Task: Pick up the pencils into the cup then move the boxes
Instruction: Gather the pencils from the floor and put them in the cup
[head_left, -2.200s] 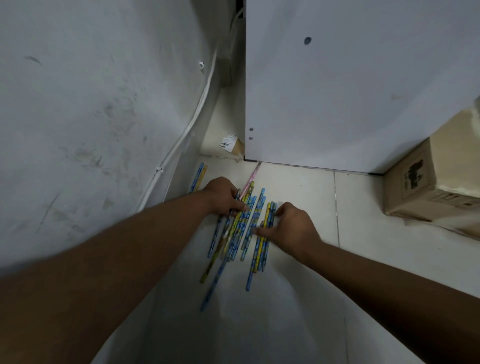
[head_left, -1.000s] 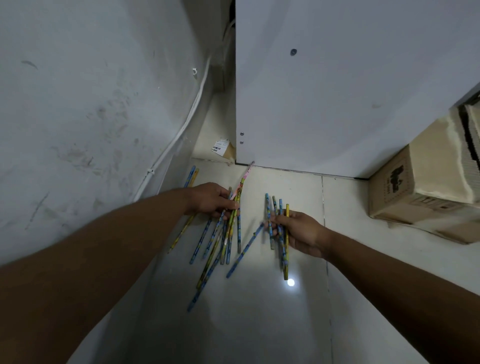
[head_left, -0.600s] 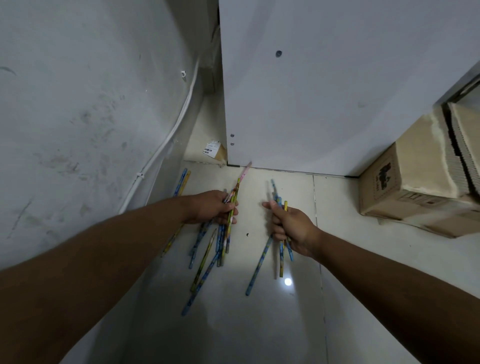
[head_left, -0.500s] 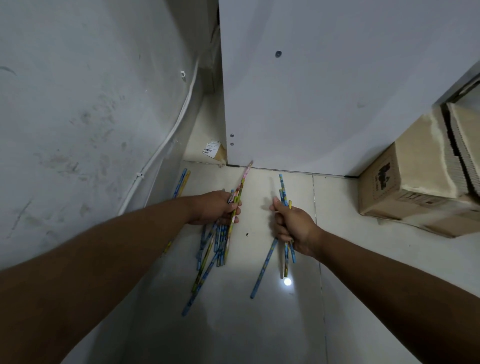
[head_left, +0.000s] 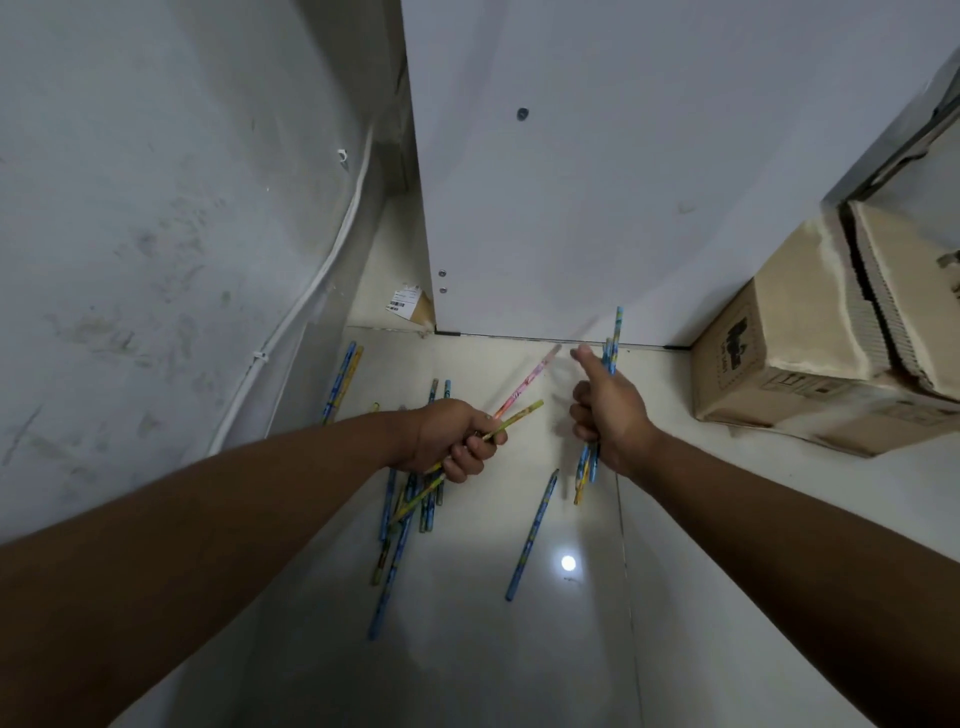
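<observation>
My left hand is closed around a few pencils, a pink one and a yellow-green one sticking out up and to the right. My right hand grips a small bundle of blue pencils, held nearly upright with the thumb raised. Several more pencils lie scattered on the white tile floor below my left hand. A single blue pencil lies apart between my arms. Two pencils rest by the left wall. A cardboard box stands at the right. No cup is in view.
A scuffed grey wall with a white cable runs along the left. A white cabinet panel closes the far side. A small labelled carton sits in the gap between wall and panel. A light glare marks the floor.
Both hands have closed on pencils and lifted them off the floor. The right bundle has turned from lying flat to nearly upright. One blue pencil stayed on the floor between the arms.
</observation>
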